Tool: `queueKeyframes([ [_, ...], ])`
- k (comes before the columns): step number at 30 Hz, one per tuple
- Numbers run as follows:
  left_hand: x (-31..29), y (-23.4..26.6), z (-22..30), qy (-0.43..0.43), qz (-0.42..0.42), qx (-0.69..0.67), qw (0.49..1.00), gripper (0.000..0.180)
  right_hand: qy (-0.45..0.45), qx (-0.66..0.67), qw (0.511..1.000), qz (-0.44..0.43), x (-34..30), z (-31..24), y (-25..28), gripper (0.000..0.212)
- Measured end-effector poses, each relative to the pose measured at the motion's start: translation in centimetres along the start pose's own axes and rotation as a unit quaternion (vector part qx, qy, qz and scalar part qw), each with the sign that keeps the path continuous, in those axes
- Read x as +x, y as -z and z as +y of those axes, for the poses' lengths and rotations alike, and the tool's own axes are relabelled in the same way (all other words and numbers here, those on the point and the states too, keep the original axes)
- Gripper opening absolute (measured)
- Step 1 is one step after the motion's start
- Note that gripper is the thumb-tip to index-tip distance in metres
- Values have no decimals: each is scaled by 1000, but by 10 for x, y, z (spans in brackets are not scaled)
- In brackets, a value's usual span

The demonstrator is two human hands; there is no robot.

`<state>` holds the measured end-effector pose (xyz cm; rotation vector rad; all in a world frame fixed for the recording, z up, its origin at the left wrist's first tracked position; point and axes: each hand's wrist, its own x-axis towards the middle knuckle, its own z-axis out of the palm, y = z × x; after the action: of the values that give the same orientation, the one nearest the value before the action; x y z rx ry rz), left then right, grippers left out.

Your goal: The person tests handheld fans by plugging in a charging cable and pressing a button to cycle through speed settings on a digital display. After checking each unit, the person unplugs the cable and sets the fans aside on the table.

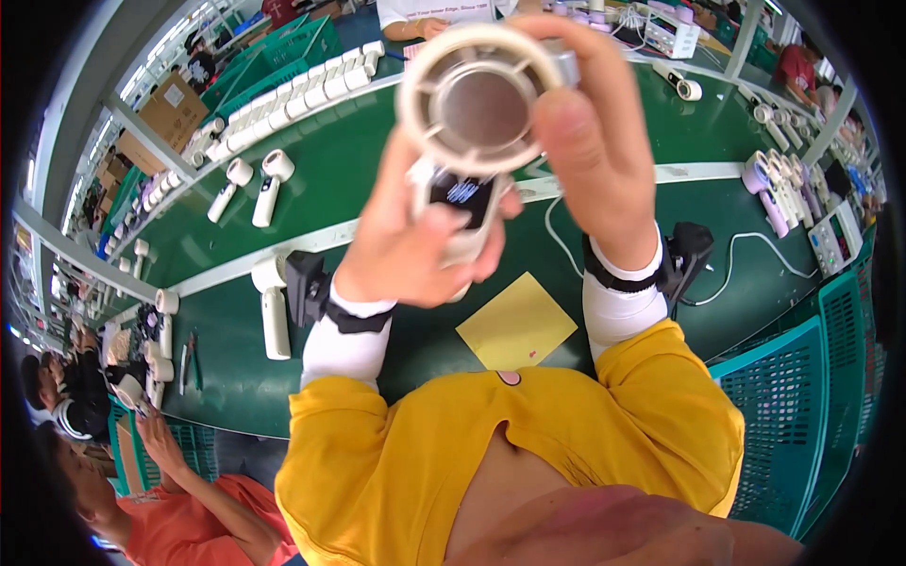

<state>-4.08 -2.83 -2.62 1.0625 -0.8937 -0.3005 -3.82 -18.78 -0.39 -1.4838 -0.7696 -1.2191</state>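
Item: one white fan [479, 106], held up above the bench [427, 351], over the far side of the yellow sheet [517, 323]. Head faces the camera; display [462, 191] on the handle, lit.
Left hand [404, 253]: wrapped about the handle, thumb beside the display.
Right hand [604, 165]: grasping the right rim of the head, thumb in front.
Done, as judged: head and handle look joined, and power seems to be on. Left, as judged: handling is unfinished, the fan not yet set down. Whether the blades turn: blurred, cannot tell.
Left of the sheet: one loose fan [274, 319], lying apart; farther left, pliers [186, 363].
Beyond the sheet, to the left: two fans [268, 196] and a long row [300, 96]; their finished state cannot be told.
Right of the sheet: white cable [752, 235]; farther off, a fan cluster [776, 193], purple and white.
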Motion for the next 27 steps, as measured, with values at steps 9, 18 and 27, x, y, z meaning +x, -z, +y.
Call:
queueKeyframes([
  [9, -61, -32, 45, -466, 138, 176, 856, 49, 22, 5, 987, -157, -4, 3, -15, 19],
  [18, -58, -26, 51, -398, 141, 96, 901, 50, -15, -25, 979, -201, -13, -9, -11, 16],
  [27, -44, 11, 76, -142, 155, -194, 958, 39, -4, -31, 970, -242, -7, -14, -11, 17],
])
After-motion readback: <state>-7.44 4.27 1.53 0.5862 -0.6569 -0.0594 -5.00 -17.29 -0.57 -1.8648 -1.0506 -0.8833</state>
